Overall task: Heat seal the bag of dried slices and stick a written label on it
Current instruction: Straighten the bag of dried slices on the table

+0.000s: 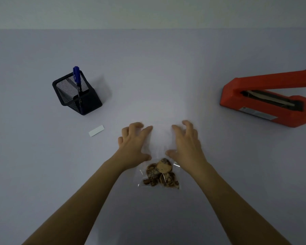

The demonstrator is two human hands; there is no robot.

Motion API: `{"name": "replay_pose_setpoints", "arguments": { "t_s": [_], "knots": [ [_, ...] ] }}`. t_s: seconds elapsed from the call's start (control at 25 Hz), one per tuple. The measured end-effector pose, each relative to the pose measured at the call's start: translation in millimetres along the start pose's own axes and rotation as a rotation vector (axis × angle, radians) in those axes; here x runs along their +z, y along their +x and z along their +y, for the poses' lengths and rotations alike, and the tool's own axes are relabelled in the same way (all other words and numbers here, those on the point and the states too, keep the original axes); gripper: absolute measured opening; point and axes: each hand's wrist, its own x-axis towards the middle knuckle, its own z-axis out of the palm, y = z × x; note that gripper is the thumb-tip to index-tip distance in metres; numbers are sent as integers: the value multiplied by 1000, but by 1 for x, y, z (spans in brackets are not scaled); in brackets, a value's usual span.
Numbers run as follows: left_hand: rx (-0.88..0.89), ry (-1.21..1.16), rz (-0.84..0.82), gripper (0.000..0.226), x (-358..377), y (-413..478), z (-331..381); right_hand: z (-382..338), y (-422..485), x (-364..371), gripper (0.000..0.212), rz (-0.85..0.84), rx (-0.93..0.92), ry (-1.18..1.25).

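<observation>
Both grips spread, left hand (133,142), right hand (186,143), over bag (159,174)

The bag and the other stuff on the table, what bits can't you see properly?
Head view only:
- Bag: its clear open top is washed out by glare and partly covered by the left hand and right hand.
- Red sealer: cut off by the right edge.
- Pen: print too small to read.
- Label: too small to show writing.

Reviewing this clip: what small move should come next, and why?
Probably close both hands, left hand and right hand, on the bag's empty top: they sit spread over it, and the sealer stands open.
</observation>
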Motion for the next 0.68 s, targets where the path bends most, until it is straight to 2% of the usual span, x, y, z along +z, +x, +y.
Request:
{"name": "replay_pose_setpoints", "arguments": {
  "t_s": [0.16, 0.32, 0.44, 0.56, 0.68],
  "knots": [
    [-157, -215, 56, 82, 7, -8, 20, -8, -10, 11, 80, 134, 252, 300],
    [-245, -332, 86, 78, 8, -8, 26, -16, -7, 14, 75, 173, 319, 431],
    [-187, -369, 64, 77, 7, -9, 25, -16, -13, 14, 65, 192, 283, 473],
    [-87, -432, 34, 73, 6, -11, 22, -13, -22, 18, 63, 223, 335, 544],
    [-25, -473, 34, 87, 5, -13, 21, -6, -26, 21, 63, 220, 378, 683]
  ]
}}
